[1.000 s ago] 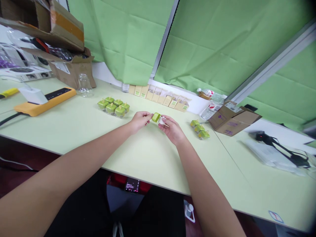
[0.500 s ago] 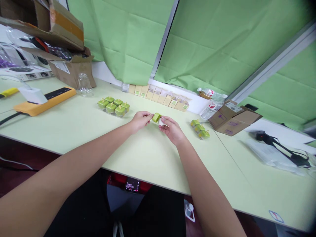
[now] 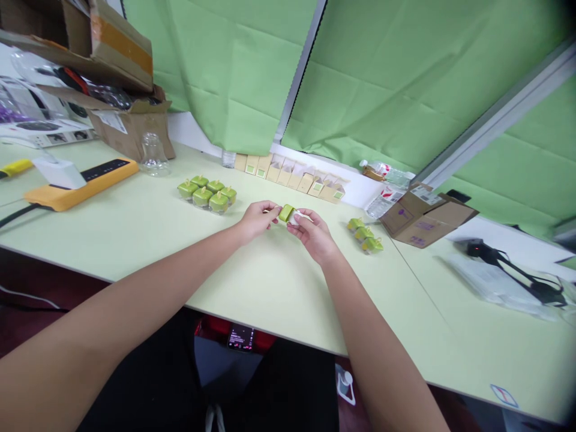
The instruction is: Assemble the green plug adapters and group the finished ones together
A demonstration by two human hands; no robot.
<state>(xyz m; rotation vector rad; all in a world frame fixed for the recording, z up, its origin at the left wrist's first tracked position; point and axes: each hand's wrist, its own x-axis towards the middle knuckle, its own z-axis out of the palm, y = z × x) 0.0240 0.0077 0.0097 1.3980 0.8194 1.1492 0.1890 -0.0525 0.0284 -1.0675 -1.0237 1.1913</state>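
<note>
My left hand (image 3: 257, 221) pinches a small hollow green lid (image 3: 285, 212) by its left end, above the middle of the table. Its opening faces right. In the fingers of my right hand (image 3: 314, 235) is a small white piece (image 3: 295, 218), partly hidden, held against the lid's open side. Whether the white piece sits inside the lid, I cannot tell. To the left stands a cluster of several small clear cups with green lids (image 3: 202, 196). A row of three similar green-lidded cups (image 3: 363, 234) stands to the right.
Small cardboard boxes (image 3: 294, 175) line the wall at the back. An orange power strip (image 3: 96, 181), a glass jar (image 3: 155, 156) and a cardboard box (image 3: 130, 129) occupy the left. Plastic bottles (image 3: 384, 201), another carton (image 3: 423, 216) and a black headset (image 3: 508, 270) lie right.
The lid has shifted slightly right and the white piece is closer against its opening. My right fingers have closed further over the white piece.
</note>
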